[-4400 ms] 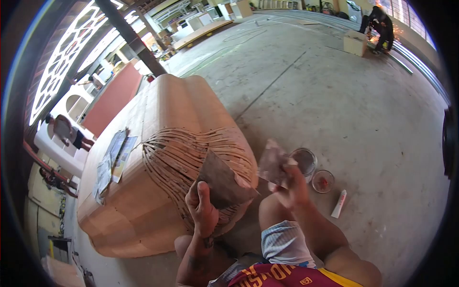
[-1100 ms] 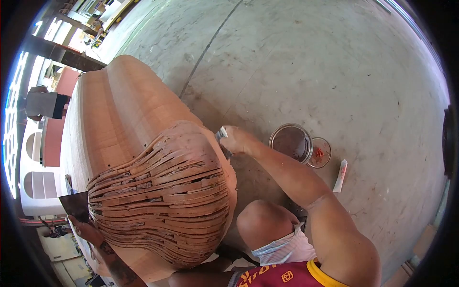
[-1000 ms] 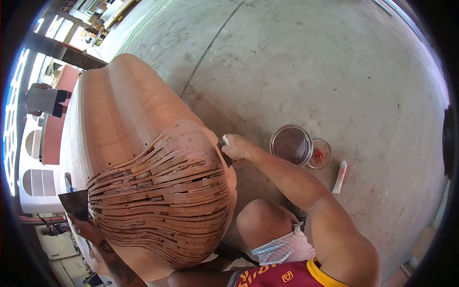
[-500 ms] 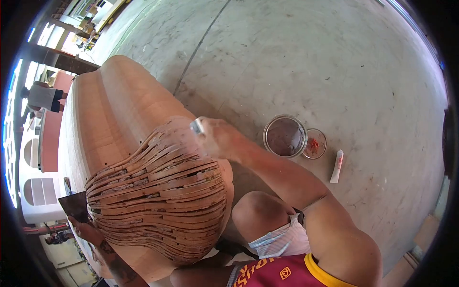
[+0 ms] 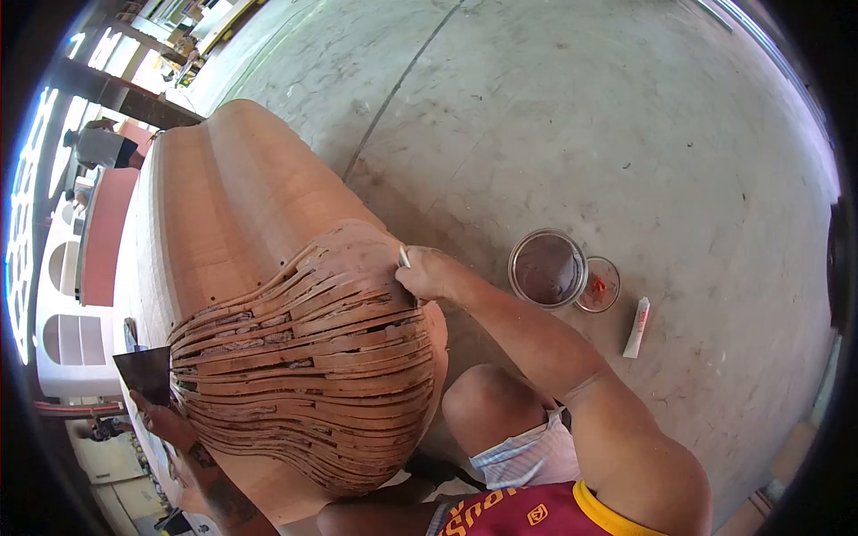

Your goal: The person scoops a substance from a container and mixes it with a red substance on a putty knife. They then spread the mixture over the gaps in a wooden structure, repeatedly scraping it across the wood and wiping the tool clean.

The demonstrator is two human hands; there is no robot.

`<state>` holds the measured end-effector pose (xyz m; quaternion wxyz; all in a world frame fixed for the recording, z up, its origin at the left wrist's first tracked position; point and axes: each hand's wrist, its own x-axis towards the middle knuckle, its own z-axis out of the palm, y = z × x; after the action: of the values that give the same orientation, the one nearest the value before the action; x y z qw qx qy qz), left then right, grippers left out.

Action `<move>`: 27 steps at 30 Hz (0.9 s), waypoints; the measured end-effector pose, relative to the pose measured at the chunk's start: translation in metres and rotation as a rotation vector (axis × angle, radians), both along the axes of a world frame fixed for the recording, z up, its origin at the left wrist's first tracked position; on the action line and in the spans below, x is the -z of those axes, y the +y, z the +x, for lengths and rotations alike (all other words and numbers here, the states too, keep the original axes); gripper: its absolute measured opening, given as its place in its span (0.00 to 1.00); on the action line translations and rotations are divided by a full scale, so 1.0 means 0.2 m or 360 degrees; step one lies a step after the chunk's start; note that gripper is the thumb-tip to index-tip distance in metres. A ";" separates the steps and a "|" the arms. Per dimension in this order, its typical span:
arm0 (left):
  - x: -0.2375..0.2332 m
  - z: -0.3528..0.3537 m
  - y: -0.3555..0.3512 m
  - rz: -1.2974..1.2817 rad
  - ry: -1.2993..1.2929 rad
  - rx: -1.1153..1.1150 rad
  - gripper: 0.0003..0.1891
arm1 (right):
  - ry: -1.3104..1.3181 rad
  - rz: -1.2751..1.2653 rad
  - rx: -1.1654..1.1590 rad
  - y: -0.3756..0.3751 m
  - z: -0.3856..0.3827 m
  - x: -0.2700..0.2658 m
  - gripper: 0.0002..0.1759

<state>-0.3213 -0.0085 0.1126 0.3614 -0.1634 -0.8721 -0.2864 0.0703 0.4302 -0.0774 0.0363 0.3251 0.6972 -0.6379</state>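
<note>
A large curved wooden form (image 5: 268,188) fills the left and middle, its near end covered in long, uneven grooves between thin strips. My right hand (image 5: 427,272) is closed round a small light-coloured tool (image 5: 404,257), most of it hidden by the fingers, at the form's right edge above the grooves. At the lower left, my left hand (image 5: 165,422) grips a dark flat plate (image 5: 145,373) beside the form's left side. Smooth brownish paste (image 5: 353,255) covers the upper part of the grooved area.
On the concrete floor to the right stand an open tin (image 5: 548,268) of dark paste, a round lid (image 5: 601,290) with red residue and a white tube (image 5: 637,329). A person (image 5: 105,147) stands at the far upper left, near a dark beam (image 5: 130,96).
My right hand has moved right and slightly down with the tool, to the form's edge. The whole view has shifted a little. My left hand still holds the plate.
</note>
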 end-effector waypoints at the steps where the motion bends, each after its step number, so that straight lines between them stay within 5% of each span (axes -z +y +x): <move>1: 0.01 -0.02 -0.04 -0.0130 0.0035 0.0004 0.25 | 0.0042 0.0104 0.0002 -0.01 0.00 -0.08 0.25; 7: -0.04 0.03 0.08 0.0320 -0.0348 0.0029 0.22 | 0.0257 0.0510 0.0002 -0.11 -0.14 -0.29 0.24; 11: -0.07 0.19 0.22 0.0729 -0.0396 0.0125 0.31 | 0.0264 0.0417 0.0191 -0.04 -0.04 -0.36 0.19; 20: -0.08 0.17 0.19 0.0787 -0.0569 0.0077 0.32 | 0.0029 -0.0073 0.0356 -0.04 -0.02 0.44 0.13; 22: -0.06 0.12 0.13 0.0752 -0.0559 0.0129 0.32 | -0.0009 -0.0066 0.0252 -0.05 -0.05 0.40 0.14; 27: -0.05 0.17 0.24 0.0875 -0.0409 0.0216 0.35 | 0.0241 0.0680 0.0333 -0.17 -0.11 0.04 0.16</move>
<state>-0.2866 0.0392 0.1224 0.2589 -0.0799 -0.7876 -0.5534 0.0487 0.3962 -0.0846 -0.1517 0.3471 0.7796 -0.4987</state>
